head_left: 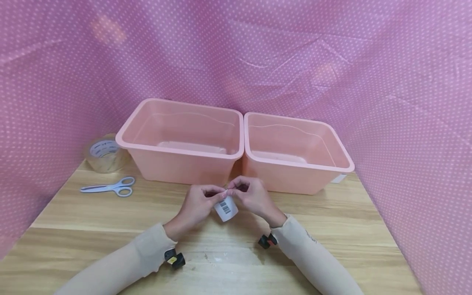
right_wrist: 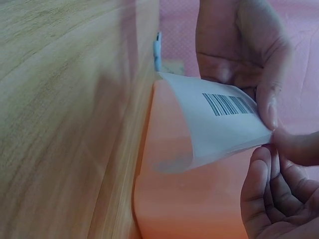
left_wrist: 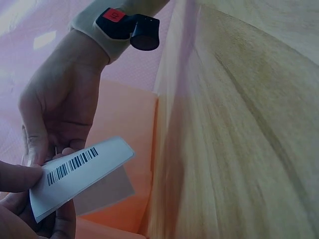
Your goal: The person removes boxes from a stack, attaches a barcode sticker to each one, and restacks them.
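Note:
A white barcode label (head_left: 226,209) hangs between both hands in front of the pink bins. My left hand (head_left: 197,205) pinches its upper edge between thumb and fingers; that thumb lies on the printed side in the left wrist view. At the same edge, my right hand (head_left: 254,198) pinches a corner, its thumb (right_wrist: 299,148) and fingertips meeting there. Under the label (left_wrist: 82,167) a second pale sheet (left_wrist: 107,189) shows in the left wrist view, standing apart from it at the free end. Whether the two are joined at the pinched edge is hidden by fingers.
Two pink bins, a left one (head_left: 180,166) and a right one (head_left: 287,178), stand side by side at the back. A white tag (head_left: 338,178) shows at the right bin's side. Blue-white scissors (head_left: 110,187) and a clear tape roll (head_left: 105,155) lie left on the wooden table (head_left: 221,270).

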{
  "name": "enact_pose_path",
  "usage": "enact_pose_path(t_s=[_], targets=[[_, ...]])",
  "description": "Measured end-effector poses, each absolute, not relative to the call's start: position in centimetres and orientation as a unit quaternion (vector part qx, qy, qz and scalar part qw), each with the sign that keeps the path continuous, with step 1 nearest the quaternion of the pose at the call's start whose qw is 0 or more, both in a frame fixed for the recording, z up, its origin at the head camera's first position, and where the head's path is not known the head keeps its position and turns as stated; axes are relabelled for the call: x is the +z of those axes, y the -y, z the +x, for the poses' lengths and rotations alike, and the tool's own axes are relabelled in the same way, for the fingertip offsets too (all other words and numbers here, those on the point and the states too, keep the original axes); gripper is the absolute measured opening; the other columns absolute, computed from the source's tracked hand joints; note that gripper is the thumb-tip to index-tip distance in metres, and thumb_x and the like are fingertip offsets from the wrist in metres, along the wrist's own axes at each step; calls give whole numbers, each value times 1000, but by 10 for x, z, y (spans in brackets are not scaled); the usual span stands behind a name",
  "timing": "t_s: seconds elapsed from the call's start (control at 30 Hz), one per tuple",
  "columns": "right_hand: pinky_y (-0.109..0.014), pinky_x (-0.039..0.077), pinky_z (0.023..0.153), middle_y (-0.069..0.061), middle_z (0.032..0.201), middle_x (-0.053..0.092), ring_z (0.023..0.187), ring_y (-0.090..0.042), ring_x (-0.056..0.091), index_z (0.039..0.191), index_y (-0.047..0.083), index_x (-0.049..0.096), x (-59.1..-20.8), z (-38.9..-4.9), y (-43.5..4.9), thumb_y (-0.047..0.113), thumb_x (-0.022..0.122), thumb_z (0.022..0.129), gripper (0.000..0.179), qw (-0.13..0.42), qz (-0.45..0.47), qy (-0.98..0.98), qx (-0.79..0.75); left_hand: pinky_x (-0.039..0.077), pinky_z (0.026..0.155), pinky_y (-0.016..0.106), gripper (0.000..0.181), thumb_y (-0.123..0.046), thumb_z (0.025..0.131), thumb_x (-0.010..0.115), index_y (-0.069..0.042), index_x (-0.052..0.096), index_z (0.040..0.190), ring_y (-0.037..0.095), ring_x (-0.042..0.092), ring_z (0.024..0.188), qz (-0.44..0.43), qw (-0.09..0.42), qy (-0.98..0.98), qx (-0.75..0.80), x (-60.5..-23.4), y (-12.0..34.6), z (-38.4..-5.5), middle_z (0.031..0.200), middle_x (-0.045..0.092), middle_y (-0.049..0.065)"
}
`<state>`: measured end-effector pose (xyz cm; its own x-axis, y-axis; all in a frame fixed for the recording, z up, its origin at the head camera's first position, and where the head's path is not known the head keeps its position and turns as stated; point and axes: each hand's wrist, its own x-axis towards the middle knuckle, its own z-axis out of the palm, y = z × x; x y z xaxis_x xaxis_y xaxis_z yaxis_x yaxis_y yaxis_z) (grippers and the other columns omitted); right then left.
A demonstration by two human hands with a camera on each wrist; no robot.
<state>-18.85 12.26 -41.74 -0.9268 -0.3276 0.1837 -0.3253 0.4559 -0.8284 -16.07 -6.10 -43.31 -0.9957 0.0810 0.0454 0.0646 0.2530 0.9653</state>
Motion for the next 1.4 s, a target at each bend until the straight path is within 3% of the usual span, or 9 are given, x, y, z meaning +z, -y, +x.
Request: enact_pose_path(t_s=[0.8,1.2,1.4], targets=[[-18,47,57,-9,77,70,66,-12,57,85,5,70,-412,-191,-129,1,72,89,6,-38,-185,-849,-494,57,75,21,15,-9,88,77,-4,79,102,18,72,91,29,9,-795,605,-429,63,-162,108,78,14],[-18,48,59,-14,80,70,69,-12,57,89,-2,70,-399,-194,-141,4,73,90,6,-31,-159,-853,-496,57,70,21,13,-7,89,75,-3,79,101,13,69,82,31,30,-788,614,-427,68,-164,98,79,15],[-18,48,57,-11,79,70,68,-13,58,88,2,70,-393,-194,-146,4,74,89,4,-36,-148,-862,-483,57,70,23,12,-8,89,76,-2,79,99,14,70,81,30,41,-791,609,-425,71,-166,96,78,14]])
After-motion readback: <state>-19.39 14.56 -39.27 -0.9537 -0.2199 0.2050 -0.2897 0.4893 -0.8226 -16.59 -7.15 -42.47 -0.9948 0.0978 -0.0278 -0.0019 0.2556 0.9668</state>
